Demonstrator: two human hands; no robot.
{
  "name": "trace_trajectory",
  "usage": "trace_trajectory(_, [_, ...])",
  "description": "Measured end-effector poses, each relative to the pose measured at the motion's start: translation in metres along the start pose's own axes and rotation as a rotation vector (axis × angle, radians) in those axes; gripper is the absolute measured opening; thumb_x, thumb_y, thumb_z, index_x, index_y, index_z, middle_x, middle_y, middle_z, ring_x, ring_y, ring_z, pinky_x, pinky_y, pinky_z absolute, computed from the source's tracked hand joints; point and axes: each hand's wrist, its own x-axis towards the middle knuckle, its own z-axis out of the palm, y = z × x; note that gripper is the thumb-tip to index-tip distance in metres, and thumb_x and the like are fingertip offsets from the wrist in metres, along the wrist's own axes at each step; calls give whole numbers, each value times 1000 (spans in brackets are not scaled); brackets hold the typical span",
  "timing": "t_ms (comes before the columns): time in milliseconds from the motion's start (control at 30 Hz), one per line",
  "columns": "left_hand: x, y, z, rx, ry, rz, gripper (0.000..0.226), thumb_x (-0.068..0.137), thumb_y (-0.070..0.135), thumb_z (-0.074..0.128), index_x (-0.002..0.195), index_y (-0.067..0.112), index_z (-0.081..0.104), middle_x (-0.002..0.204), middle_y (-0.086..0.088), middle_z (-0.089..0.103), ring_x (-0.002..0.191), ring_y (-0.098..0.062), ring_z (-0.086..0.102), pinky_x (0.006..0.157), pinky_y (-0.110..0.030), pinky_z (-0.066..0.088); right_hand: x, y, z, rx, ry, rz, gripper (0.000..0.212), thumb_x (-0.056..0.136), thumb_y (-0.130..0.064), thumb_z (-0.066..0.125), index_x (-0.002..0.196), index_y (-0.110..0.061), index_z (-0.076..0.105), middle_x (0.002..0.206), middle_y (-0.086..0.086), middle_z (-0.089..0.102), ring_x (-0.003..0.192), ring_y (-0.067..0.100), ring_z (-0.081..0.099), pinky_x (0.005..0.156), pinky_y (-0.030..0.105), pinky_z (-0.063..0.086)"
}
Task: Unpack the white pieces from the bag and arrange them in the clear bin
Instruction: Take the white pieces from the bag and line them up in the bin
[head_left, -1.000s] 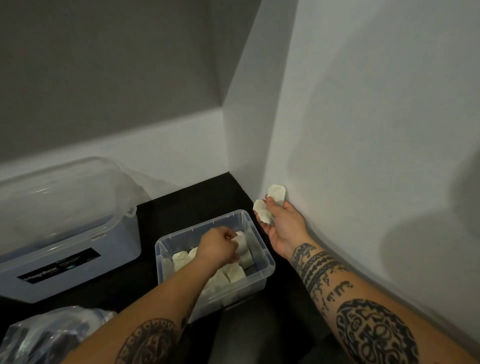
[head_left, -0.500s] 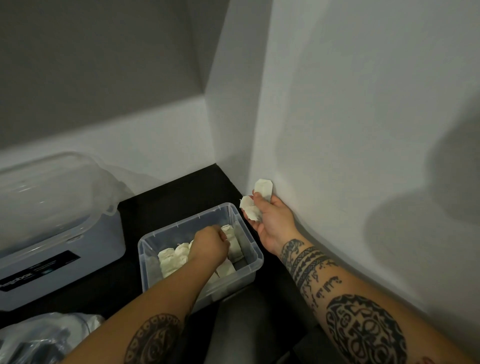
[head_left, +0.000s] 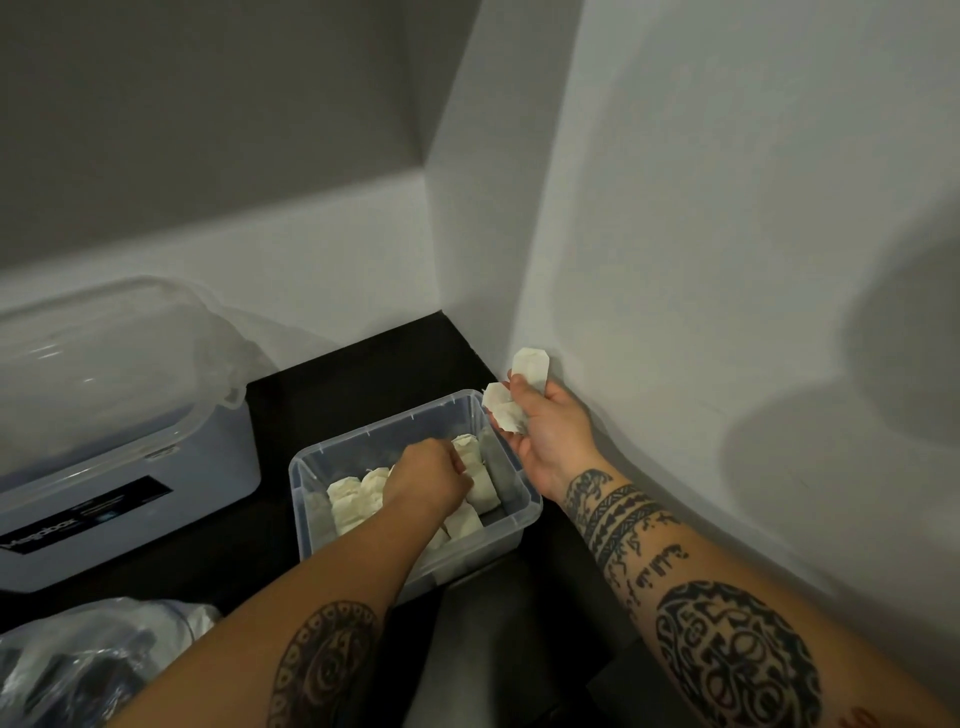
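Clear bin (head_left: 522, 512) sits on the black desk (head_left: 363, 364) near its right edge by the wall. White pieces (head_left: 358, 499) lie in rows inside. Left hand (head_left: 428, 480) reaches into the bin, fingers curled among the pieces (grip hidden). Right hand (head_left: 545, 426), above the bin's far right corner, pinches two loose pieces (head_left: 519, 395). Bag (head_left: 78, 660) at near left corner.
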Motion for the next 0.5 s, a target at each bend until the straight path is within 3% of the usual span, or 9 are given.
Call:
trace_trajectory(133, [-6,3,-16,-133,60,17,11,94,30,70,101,23,66,101,3,68,89,-15,64,71,-26,48,-1,0,3,3,17,-7,16,100,-17,63,114,-13,66,110,11,73,103,27,72,94,46,59])
trace_trajectory(233, [-19,12,-37,-513,136,77,21,102,37,59,98,20,70,88,1,71,76,-12,64,61,-25,46,-2,0,8,11,12,-12,10,101,-17,60,109,-13,66,109,11,73,102,28,72,89,43,61])
trace_trajectory(333, [-33,24,-61,-803,112,87,31,102,44,58,94,18,74,88,0,74,64,-11,59,54,-25,45,-4,2,16,30,-22,2,21,103,-18,57,120,-7,63,117,16,72,107,31,71,78,36,62])
trace_trajectory(500, [-38,30,-78,-803,91,42,14,97,33,70,94,20,74,89,-3,73,69,-12,61,54,-26,47,-13,3,31,70,-71,31,10,105,-17,53,107,-15,63,114,12,72,105,26,71,93,43,58])
